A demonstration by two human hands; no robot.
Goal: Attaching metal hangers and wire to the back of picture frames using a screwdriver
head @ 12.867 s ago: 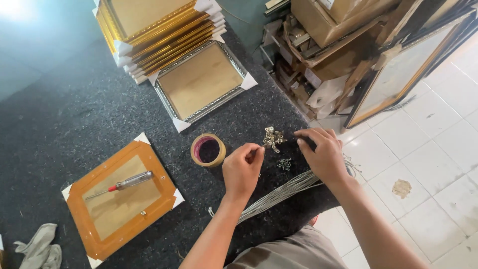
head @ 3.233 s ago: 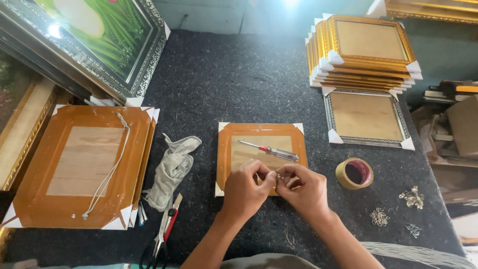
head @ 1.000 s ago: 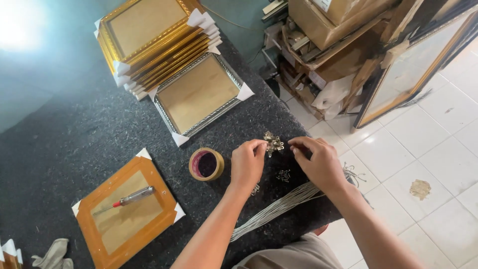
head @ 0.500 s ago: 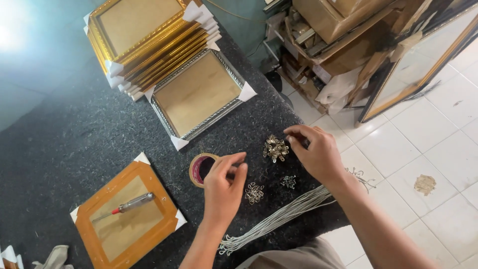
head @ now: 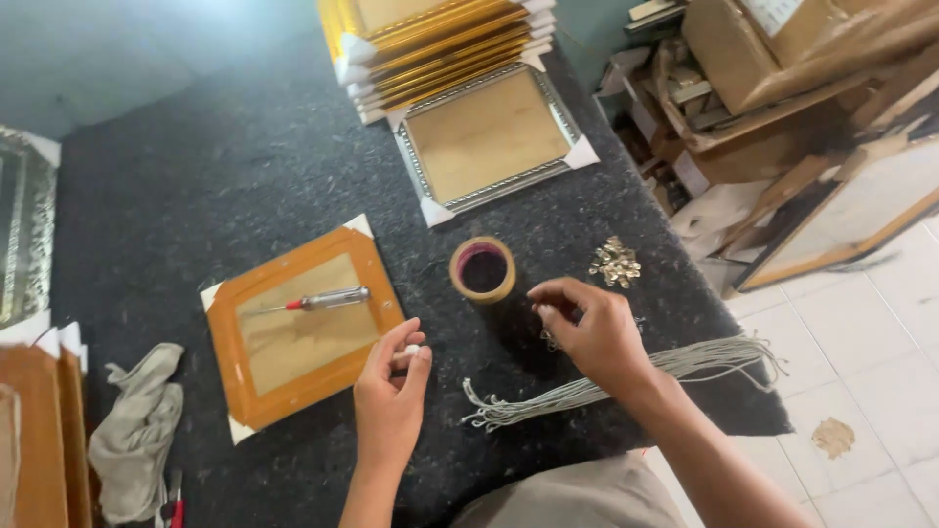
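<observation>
Left hand (head: 389,391) pinching tiny pale bit between thumb and fingertips, beside orange picture frame (head: 298,328). Right hand (head: 590,328) fingertips pinched on something too small to tell, over bench (head: 196,205) near brass hanger pile (head: 614,261). Risk imo: small bits slip, vanish into dark felt or tangle in cord bundle (head: 606,381).

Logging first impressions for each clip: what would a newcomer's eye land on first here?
Probably the orange wooden frame lying face down on the dark felt table, with a screwdriver resting on it. Next, the two hands in front of it: the left hand pinches something small and pale, and the right hand hovers over a bundle of grey cords. A stack of gold frames at the far edge also stands out.
</observation>
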